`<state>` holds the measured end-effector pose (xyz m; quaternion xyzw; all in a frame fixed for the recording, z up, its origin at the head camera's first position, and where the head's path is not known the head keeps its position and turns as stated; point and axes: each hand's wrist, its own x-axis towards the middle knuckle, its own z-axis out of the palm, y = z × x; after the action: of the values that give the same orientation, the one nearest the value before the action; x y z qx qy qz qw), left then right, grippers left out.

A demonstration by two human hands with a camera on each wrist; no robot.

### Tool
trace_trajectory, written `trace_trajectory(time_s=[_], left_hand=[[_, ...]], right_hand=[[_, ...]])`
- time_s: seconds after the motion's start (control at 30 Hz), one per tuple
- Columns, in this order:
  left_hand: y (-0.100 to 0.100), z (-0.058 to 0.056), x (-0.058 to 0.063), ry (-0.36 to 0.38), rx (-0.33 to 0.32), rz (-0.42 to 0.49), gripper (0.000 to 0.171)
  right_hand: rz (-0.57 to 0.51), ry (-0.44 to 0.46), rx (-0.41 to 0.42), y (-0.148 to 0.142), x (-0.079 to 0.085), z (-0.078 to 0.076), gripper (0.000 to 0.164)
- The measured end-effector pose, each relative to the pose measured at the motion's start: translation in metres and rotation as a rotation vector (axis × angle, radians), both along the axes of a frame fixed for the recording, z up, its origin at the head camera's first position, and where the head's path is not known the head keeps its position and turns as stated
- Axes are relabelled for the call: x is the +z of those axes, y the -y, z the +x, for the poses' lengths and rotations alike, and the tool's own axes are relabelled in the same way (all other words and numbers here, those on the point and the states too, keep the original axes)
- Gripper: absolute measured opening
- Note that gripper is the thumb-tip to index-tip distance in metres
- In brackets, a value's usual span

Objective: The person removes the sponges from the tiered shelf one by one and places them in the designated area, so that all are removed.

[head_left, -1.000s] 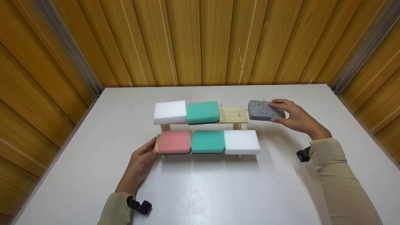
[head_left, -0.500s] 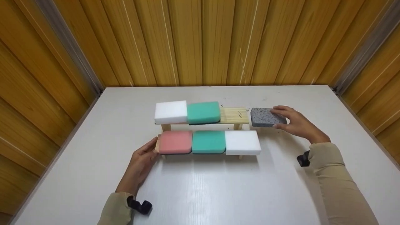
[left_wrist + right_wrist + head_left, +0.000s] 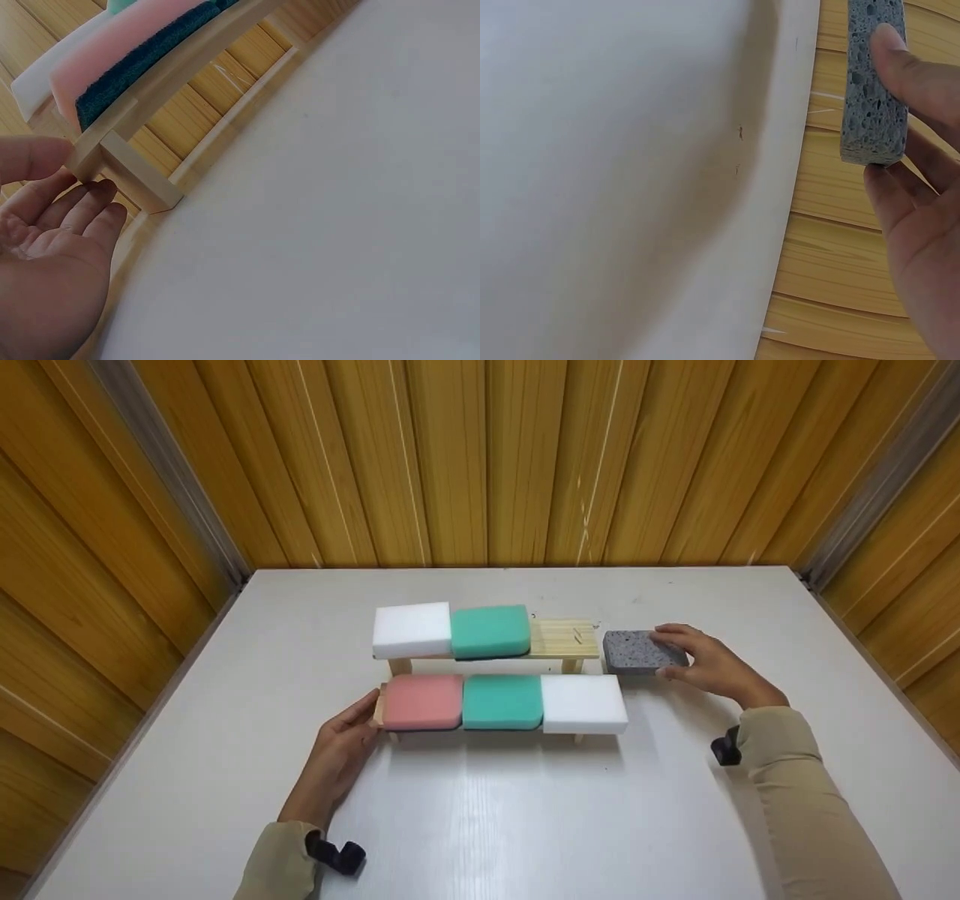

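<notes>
My left hand (image 3: 343, 746) pinches the left end of a two-level wooden rack (image 3: 142, 172), thumb on top and fingers beneath the board. On the lower level lie a pink sponge (image 3: 424, 701), a green sponge (image 3: 502, 701) and a white sponge (image 3: 583, 703). The upper level carries another white sponge (image 3: 411, 630) and another green sponge (image 3: 491, 630), with bare board at its right end. Just right of that end, my right hand (image 3: 709, 664) holds a grey, porous sponge (image 3: 874, 90) between thumb and fingers, above the table.
The white table (image 3: 480, 817) stands against wood-patterned panels (image 3: 517, 457) at the back and sides. Each wrist wears a small black mount (image 3: 335, 853). A shadow of the right arm falls on the table.
My right hand has brought the grey sponge down and a little toward me, staying beside the upper level. The left hand keeps its grip, and the sponges on the rack stay in place.
</notes>
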<state>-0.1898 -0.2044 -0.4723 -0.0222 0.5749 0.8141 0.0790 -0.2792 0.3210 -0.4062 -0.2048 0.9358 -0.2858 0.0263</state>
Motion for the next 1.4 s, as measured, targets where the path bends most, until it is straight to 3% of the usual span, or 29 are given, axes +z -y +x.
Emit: trace_trajectory(time_s=[0.47,0.67,1.4], left_hand=[[-0.001,0.000,-0.001,0.011,0.006,0.011,0.058],[-0.001,-0.001,0.001,0.005,0.014,0.026,0.060],[-0.001,0.001,0.002,0.008,0.030,0.010,0.058]], right_hand=[[0.025,0.044,-0.005,-0.003,-0.013,-0.004,0.057],[0.033,0.117,-0.041,-0.004,-0.018,-0.006,0.059],[0.021,0.236,-0.109,-0.004,-0.023,-0.006,0.067]])
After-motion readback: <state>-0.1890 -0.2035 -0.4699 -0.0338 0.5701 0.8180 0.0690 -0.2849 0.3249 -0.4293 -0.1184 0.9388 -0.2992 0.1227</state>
